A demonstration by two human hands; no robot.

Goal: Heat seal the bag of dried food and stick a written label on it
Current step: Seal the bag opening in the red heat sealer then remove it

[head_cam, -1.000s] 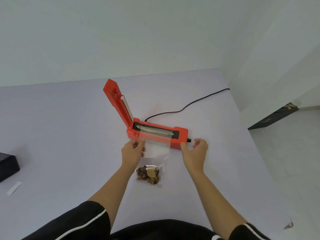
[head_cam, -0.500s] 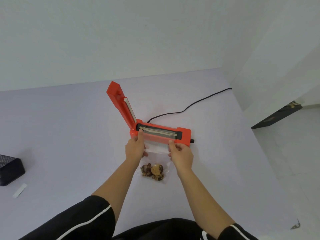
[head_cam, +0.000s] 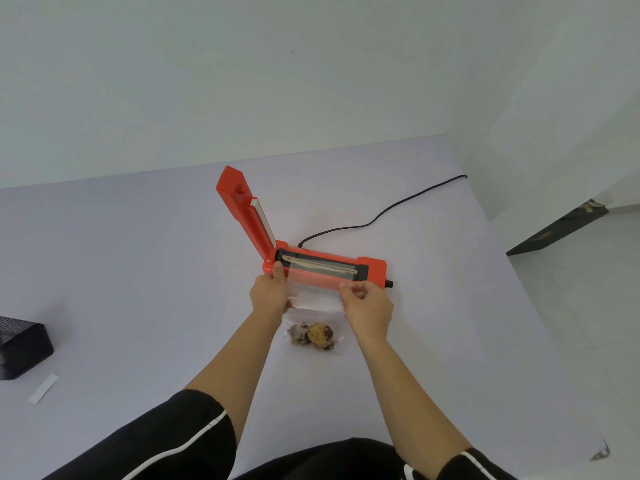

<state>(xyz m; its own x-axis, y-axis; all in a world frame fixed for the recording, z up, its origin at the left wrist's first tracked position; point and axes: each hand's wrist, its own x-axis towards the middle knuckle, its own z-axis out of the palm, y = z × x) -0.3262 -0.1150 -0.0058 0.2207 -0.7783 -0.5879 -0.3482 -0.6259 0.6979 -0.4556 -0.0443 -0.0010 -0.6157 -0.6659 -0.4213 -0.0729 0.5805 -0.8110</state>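
- Bag [head_cam: 313,299]: clear, mouth stretched between both hands and laid over the sealer [head_cam: 325,271] strip just beyond the fingertips; food [head_cam: 313,335] sits at the near end, between the wrists.
- Left hand [head_cam: 268,296] pinches the left top corner; right hand [head_cam: 367,304] pinches the right.
- Lid [head_cam: 244,209] raised, beyond the left hand.
- Risks: uneven tension creases the film, giving a leaky seal; mouth skewed off the strip; fingers under the lid when it closes.
- Label [head_cam: 43,388] lies well left of the left hand, unused.
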